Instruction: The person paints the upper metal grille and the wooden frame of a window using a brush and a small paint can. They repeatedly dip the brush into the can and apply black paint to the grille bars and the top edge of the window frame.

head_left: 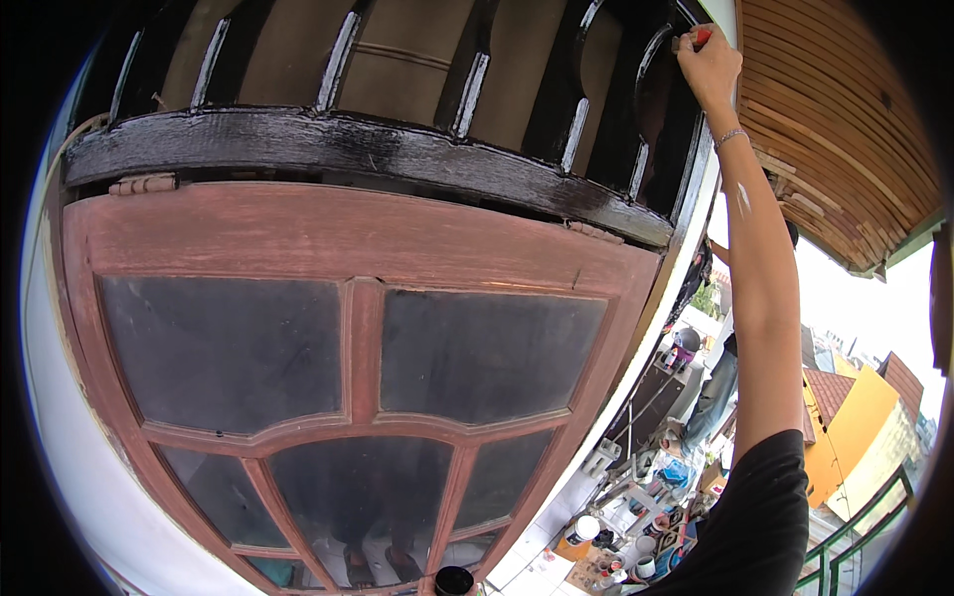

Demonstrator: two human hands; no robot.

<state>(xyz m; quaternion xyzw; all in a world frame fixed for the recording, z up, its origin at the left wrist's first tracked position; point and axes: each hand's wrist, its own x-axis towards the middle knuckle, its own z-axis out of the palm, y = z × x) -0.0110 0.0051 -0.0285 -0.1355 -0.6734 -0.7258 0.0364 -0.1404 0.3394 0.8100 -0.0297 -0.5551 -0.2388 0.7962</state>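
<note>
My right hand is raised at the upper right, its fingers closed around what looks like a small paintbrush with a red handle. The brush's tip is mostly hidden at the black wooden grille above the door. Glossy black covers much of the grille, and pale streaks show along its slat edges. Below it runs a dark crossbar with a worn, greyish sheen. A reddish-brown door with dark glass panes fills the middle. At the bottom edge is a black round container. My left hand is out of view.
At the lower right, paint cans, tubs and tools crowd the tiled floor. A person in jeans is partly hidden behind my arm. A slatted wooden ceiling hangs at the upper right, and a green railing stands below.
</note>
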